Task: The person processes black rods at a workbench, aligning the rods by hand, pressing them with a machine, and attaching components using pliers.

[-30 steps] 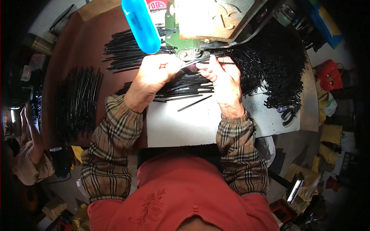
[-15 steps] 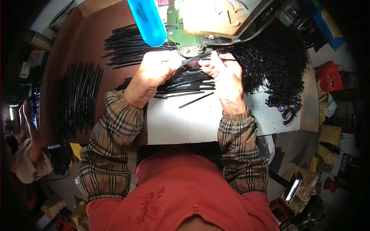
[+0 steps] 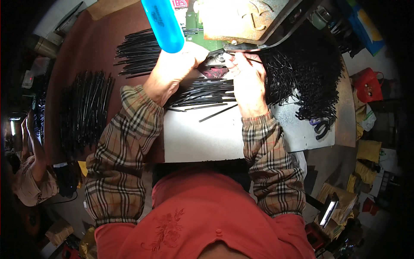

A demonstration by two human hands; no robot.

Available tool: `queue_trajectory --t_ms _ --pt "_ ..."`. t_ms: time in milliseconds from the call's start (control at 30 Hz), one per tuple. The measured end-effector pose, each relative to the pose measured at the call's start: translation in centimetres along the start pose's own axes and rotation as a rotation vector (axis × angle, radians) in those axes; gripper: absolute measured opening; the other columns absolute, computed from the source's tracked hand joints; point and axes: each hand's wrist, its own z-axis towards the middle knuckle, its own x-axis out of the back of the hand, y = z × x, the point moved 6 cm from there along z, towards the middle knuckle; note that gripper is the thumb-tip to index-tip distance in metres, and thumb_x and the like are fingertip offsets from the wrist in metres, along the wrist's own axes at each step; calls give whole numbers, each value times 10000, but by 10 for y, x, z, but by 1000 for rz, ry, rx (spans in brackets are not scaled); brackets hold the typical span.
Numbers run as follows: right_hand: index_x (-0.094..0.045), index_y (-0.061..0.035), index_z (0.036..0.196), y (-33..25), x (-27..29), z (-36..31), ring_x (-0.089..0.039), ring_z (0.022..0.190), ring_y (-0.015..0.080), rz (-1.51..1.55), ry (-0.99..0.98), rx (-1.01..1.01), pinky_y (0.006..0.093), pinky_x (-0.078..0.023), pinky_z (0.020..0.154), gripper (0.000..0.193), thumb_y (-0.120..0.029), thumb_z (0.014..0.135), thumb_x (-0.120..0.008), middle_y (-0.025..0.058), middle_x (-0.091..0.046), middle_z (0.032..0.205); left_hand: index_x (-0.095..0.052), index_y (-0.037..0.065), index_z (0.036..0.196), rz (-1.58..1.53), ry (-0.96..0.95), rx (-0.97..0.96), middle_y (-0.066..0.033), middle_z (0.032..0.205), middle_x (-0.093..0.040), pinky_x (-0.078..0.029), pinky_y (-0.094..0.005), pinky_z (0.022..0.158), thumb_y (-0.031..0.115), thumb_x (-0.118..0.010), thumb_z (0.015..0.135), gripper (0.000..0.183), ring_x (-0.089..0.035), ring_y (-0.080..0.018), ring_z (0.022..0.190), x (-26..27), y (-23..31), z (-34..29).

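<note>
My left hand [image 3: 181, 64] is closed, its fingertips pinching one end of a thin black strip [image 3: 216, 52] at the metal fixture of a green machine [image 3: 211, 45]. On the fixture's right side, my right hand [image 3: 248, 80] is closed too, thumb and fingers pressed together. Another thin black strip [image 3: 254, 60] pokes out to the right from between its fingers. Whether both hands grip the same strip, I cannot tell. Below the fixture, a pile of black strips [image 3: 205, 91] lies between my wrists, with one loose strip [image 3: 217, 113] nearer me on the white board [image 3: 202, 138].
More black strips lie at the far left [image 3: 138, 52] and on the brown tabletop [image 3: 86, 112]. A large tangled heap [image 3: 310, 82] covers the right side, with black-handled scissors [image 3: 321, 129] before it. A blue cylinder [image 3: 164, 26] and a rusty plate [image 3: 237, 21] overhang the work.
Both hands have moved slightly farther from me, closer to the machine's fixture. The strip between them has shifted up onto the fixture, and my left hand now reaches under the blue cylinder's end.
</note>
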Motion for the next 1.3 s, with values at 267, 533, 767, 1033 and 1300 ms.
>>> queue_trajectory --t_ms 267,533,767,1033,1300 --pt "-560 58 998 -6 7 4 -685 835 250 -57 68 -27 347 -584 780 139 -51 917 -593 177 -652 948 -651 -19 797 -4 -48 -96 -55 780 -594 -468 -262 636 127 -673 811 149 -540 -111 766 2 -4 16" --pt "-556 100 995 -9 6 3 -686 812 296 -141 51 14 393 -589 756 197 -70 903 -596 205 -644 902 -557 31 682 -101 -167 53 -36 663 -482 -300 -239 473 105 -636 788 152 -410 -100 608 0 -10 32" --pt "-542 113 1002 -4 1 1 -689 819 300 -127 41 -5 400 -590 767 212 -67 904 -598 218 -642 903 -627 48 837 152 -158 281 -1 758 -549 -347 -189 517 313 -699 853 275 -442 -69 619 14 -2 27" --pt "-601 21 1004 -14 6 -2 -662 770 181 68 -7 108 332 -579 726 132 -54 898 -628 96 -646 857 -646 10 857 218 -295 -21 16 688 -518 -264 -194 435 555 -600 847 547 -369 -32 497 -4 19 23" --pt "-594 -7 990 -41 -8 -92 -665 888 188 58 -130 -274 297 -573 727 200 -96 845 -698 125 -651 934 -603 28 954 146 146 312 15 752 -529 -333 -171 496 123 -682 835 172 -440 -28 579 -19 55 -70"
